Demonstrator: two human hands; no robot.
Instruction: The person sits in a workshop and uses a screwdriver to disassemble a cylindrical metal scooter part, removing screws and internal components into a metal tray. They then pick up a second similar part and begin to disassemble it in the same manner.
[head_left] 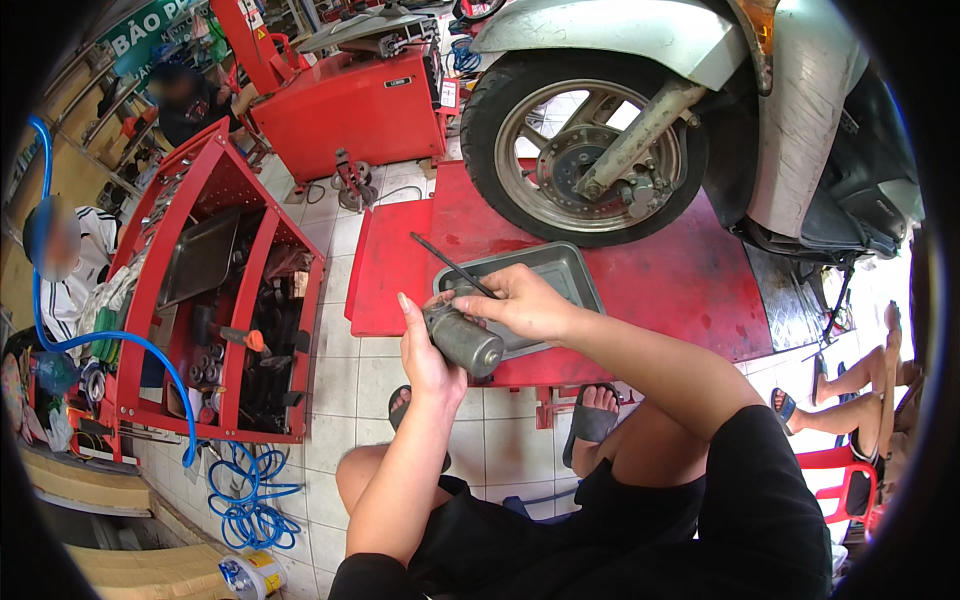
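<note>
Grey metal cylinder [466, 345] sits clasped in the left hand [432, 362]; the right hand [525, 305] pinches a slim dark rod [450, 261] by a round-cornered tray [588, 278] near the platform's [670, 290] near edge.

To my left, I'm seeing a red tool cart [236, 180] standing on the tiled floor [332, 430], a blue hose [160, 353] crossing before it and blue tubing [250, 500] lying coiled near a white bucket [268, 577]. Ahead, a red machine [350, 120] is standing; rightward, a silver scooter [630, 35] is towering near a red plastic chair [835, 459].
</note>
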